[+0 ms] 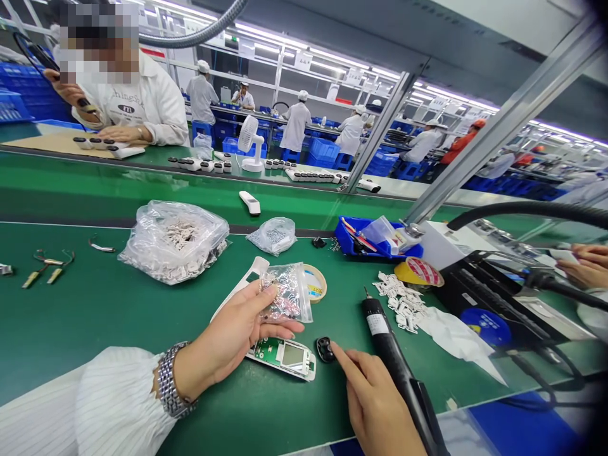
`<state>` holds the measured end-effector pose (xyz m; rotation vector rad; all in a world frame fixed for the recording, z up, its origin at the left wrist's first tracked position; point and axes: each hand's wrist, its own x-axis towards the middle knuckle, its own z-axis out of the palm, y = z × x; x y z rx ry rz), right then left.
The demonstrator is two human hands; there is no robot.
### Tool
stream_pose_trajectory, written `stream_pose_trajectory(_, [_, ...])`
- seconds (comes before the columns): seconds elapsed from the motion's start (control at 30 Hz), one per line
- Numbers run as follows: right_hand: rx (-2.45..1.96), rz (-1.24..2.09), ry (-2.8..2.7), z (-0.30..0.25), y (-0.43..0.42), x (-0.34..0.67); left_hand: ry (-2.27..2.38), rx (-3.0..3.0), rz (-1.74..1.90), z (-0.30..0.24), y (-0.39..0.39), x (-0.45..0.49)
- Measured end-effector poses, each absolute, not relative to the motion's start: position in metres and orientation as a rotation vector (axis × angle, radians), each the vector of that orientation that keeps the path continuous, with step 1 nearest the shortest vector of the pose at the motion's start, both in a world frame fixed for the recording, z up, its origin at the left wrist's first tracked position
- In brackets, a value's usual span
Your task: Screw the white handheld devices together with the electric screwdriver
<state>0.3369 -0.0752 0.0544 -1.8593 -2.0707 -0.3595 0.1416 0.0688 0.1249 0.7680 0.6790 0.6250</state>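
Note:
My left hand [235,335], with a metal watch on its wrist, is closed on a small clear bag of tiny metal parts [287,292]. Under it lies a white device shell with a green circuit board and small screen [285,356]. My right hand [375,405] grips a black electric screwdriver [394,354], which points up and away. Its index finger reaches out and touches a small black rubber keypad [325,349] beside the board.
On the green bench: a big bag of white parts [175,240], a smaller bag [274,235], tape rolls [316,282] [420,272], loose white clips [401,301], a blue tray [365,237]. A black tool case [494,304] at right. Another person's hands [589,266] at far right; workers beyond the conveyor.

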Motion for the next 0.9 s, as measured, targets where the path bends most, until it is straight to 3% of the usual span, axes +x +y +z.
stream_pose_trajectory(0.3, [-1.845, -0.311, -2.155, 0.057, -0.071, 0.338, 0.672, 0.766, 0.613, 0.124, 0.064, 0.142])
stream_pose_trajectory(0.6, [-1.828, 0.304, -1.600, 0.098, -0.068, 0.339, 0.632, 0.753, 0.553, 0.126, 0.051, 0.145])
stream_pose_trajectory(0.8, [-1.560, 0.781, -1.363, 0.132, -0.053, 0.316, 0.608, 0.703, 0.446, 0.122, 0.037, 0.148])
stream_pose_trajectory(0.9, [-1.573, 0.819, -1.374, 0.140, -0.037, 0.320, 0.618, 0.717, 0.397, 0.119, 0.035, 0.149])
